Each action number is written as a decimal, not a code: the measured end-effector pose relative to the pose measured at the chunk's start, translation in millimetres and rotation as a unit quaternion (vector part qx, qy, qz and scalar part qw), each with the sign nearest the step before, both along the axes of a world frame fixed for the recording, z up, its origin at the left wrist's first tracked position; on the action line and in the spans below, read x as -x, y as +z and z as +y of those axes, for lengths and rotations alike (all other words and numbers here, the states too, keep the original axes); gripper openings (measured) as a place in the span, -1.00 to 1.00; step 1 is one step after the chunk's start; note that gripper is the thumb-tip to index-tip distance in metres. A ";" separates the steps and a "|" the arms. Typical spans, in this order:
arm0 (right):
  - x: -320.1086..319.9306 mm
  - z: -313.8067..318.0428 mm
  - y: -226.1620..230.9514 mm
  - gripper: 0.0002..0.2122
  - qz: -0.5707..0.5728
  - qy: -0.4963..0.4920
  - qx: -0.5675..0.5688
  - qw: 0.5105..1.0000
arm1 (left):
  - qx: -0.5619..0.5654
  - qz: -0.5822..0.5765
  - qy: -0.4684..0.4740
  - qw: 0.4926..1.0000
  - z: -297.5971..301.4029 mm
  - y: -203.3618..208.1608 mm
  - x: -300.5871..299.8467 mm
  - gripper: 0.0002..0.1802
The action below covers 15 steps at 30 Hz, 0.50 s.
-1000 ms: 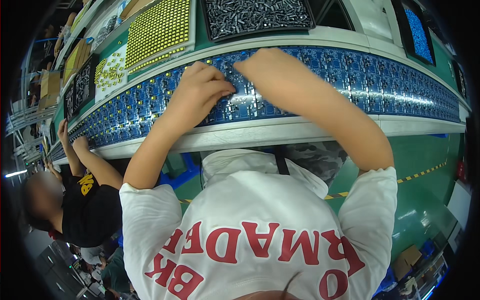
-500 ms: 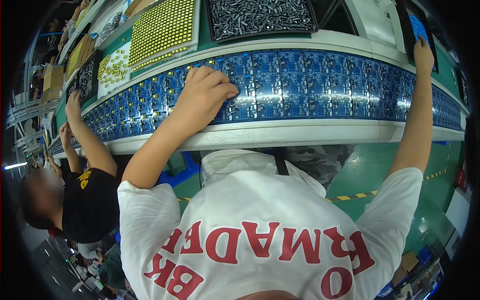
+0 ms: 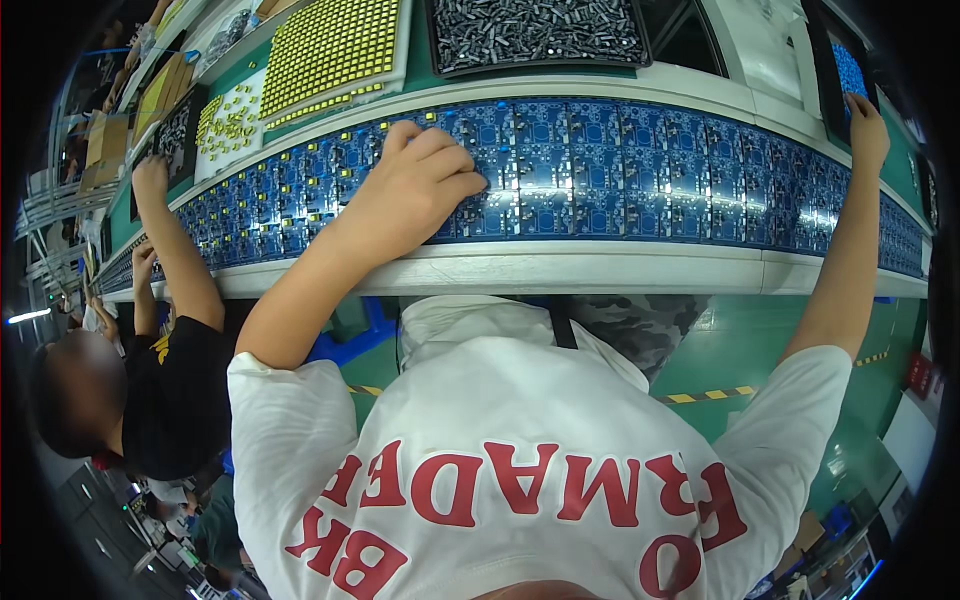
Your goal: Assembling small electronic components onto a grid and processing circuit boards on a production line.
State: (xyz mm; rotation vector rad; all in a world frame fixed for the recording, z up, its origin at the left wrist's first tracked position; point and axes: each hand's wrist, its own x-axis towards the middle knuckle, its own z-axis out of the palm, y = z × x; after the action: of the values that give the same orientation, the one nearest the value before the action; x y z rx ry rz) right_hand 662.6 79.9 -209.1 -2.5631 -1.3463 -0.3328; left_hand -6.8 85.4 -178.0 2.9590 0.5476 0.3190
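My left hand (image 3: 415, 190) is over a long row of blue circuit boards (image 3: 600, 180), its fingers bent and drawn together low against the boards. Whatever its fingertips pinch is hidden. Far out to the right, my right hand (image 3: 868, 132) is at the near edge of a dark tray (image 3: 838, 118) of small blue parts (image 3: 848, 75). Its fingers are closed together, and anything between them is too small to make out. Boards left of my left hand carry small yellow parts (image 3: 312, 180); several blue dots show on boards near it.
Behind the boards lie a block of yellow components (image 3: 330, 50), a white sheet with loose yellow ones (image 3: 235, 125) and a black tray of dark cylindrical parts (image 3: 540, 35). A pale rail (image 3: 560, 265) runs along the front. At left, a person in black (image 3: 175, 400) reaches over the line.
My right hand has drawn back slightly from the blue parts toward me. The left hand stays over nearly the same boards. The neighbour's arm at left has shifted.
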 end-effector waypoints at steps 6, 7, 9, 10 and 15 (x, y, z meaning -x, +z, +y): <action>57.8 -13.8 21.6 -0.68 0.012 -0.042 -0.214 0.976 | 0.047 -0.001 -0.001 0.999 27.0 16.5 -15.5 -0.81; 79.7 -8.1 29.3 -0.68 0.034 -0.036 -0.240 0.969 | 0.023 -0.053 0.026 0.998 47.1 15.6 -18.8 -0.80; 159.2 1.0 46.0 -0.71 0.150 0.085 -0.324 0.930 | -0.001 -0.107 0.057 0.993 67.5 28.6 -30.4 -0.79; 204.6 -0.8 53.9 -0.74 0.199 0.134 -0.314 0.919 | -0.022 -0.117 0.113 0.986 73.4 40.1 -44.9 -0.86; 395.3 -33.4 65.5 -0.82 0.323 0.401 -0.072 0.854 | -0.180 -0.122 0.127 0.968 98.4 25.5 -58.4 -0.87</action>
State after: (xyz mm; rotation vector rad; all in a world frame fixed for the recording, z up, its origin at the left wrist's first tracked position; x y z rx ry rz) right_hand 267.3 46.5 -143.7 -1.5265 -1.8036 0.5122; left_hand 51.6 183.8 -152.5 3.1132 0.9245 0.8829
